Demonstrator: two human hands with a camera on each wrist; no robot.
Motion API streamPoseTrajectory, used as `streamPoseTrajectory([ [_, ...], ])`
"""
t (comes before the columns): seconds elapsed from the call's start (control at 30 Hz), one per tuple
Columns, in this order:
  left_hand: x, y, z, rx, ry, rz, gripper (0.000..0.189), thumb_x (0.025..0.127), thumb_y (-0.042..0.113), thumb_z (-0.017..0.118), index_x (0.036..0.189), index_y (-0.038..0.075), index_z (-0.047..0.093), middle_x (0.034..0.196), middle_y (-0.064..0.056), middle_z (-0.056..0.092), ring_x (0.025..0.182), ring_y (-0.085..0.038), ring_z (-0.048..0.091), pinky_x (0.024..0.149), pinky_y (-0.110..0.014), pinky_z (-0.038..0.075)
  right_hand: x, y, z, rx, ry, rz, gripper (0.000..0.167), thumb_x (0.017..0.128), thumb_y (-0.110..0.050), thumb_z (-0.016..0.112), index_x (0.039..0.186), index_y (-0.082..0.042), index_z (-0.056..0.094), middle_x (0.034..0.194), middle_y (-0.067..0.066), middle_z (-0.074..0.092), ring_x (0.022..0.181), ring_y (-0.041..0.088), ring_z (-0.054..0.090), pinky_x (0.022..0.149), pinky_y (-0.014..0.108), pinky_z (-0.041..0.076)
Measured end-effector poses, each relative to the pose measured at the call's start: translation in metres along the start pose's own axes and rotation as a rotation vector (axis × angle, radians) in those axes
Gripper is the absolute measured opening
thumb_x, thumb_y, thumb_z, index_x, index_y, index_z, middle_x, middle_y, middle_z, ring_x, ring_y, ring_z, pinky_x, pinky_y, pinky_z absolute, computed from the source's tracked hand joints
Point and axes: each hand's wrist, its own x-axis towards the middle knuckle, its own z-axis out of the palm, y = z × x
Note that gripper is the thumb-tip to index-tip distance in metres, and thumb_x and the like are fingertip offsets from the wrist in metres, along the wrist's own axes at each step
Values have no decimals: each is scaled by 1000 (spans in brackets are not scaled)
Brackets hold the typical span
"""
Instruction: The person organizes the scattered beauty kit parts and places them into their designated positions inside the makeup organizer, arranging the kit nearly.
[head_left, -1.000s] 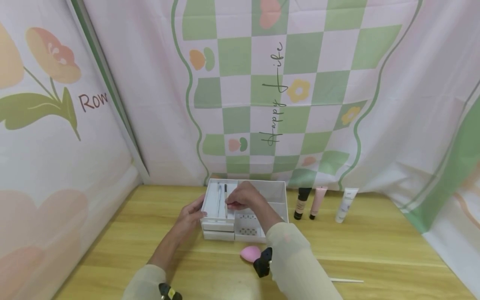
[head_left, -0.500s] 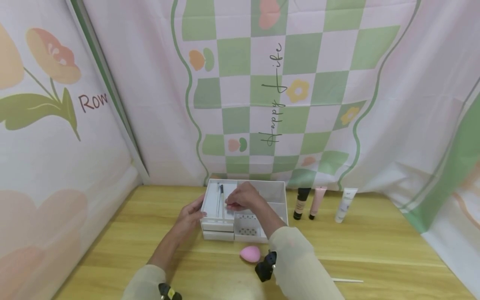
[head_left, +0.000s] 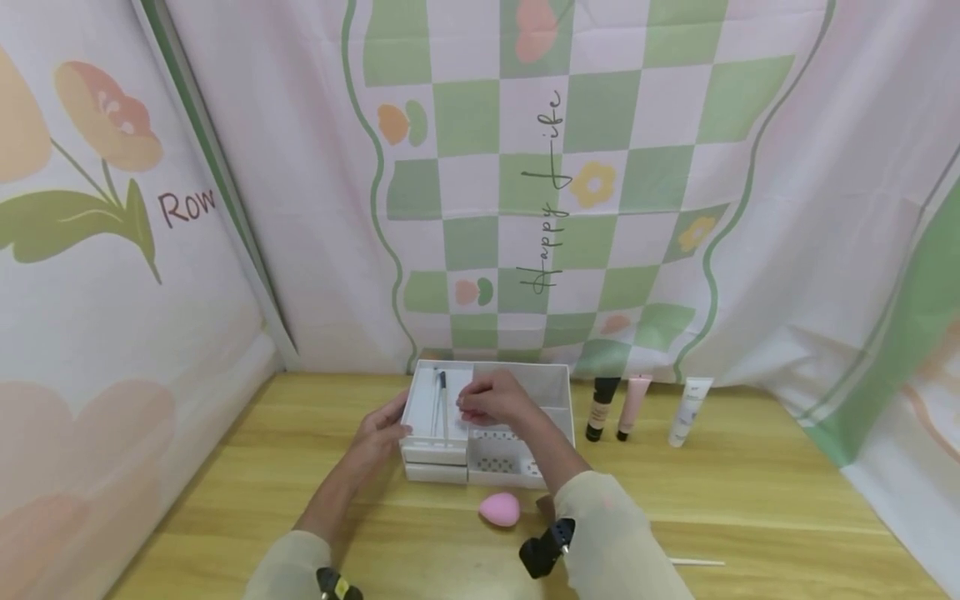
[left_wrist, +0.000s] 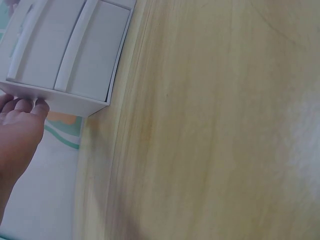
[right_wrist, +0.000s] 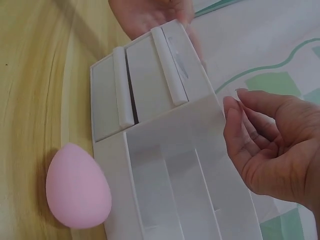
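Observation:
A white cosmetics organizer (head_left: 437, 473) with two small drawers stands against the backdrop. My left hand (head_left: 377, 435) grips its left side, the thumb at the front corner; in the left wrist view the fingers (left_wrist: 40, 106) press against the side wall. Two slim sticks lie lengthwise in the shallow top tray: a pale one (head_left: 435, 408) and a dark-tipped one like a makeup brush (head_left: 443, 400). My right hand (head_left: 495, 398) hovers just right of them over the organizer. In the right wrist view, its thumb and forefinger are loosely bent close together, with nothing visible between them.
A pink makeup sponge (head_left: 500, 509) lies in front of the organizer. To the right stand a black-capped foundation tube (head_left: 600, 412), a pink tube (head_left: 633, 408) and a white tube (head_left: 690, 412). A thin white stick (head_left: 697, 562) lies near the right sleeve.
My right hand has let go of the dark-tipped stick, which now lies beside the pale one, and has drawn slightly right and back. The left hand stays at the organizer's side.

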Motion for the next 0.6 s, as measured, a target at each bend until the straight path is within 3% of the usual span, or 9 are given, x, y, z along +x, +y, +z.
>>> streamPoseTrajectory([
  [0.4,1,-3,-2,2,-15,13,70,95,-4,47,159,-3,19,171,-18,10,160,-34,9,126,-35,20,-11,15,-9,-9,8,-29,19,91,-3,69,107,5,71,89,11,75,71,10,67,67,20,63],
  [0.6,1,-3,-1,0,-8,7,71,94,-4,47,159,-3,19,171,-19,10,160,-35,11,127,-38,20,-17,23,-16,-30,21,-51,23,92,-5,68,112,4,71,94,14,75,74,12,69,77,31,67],
])
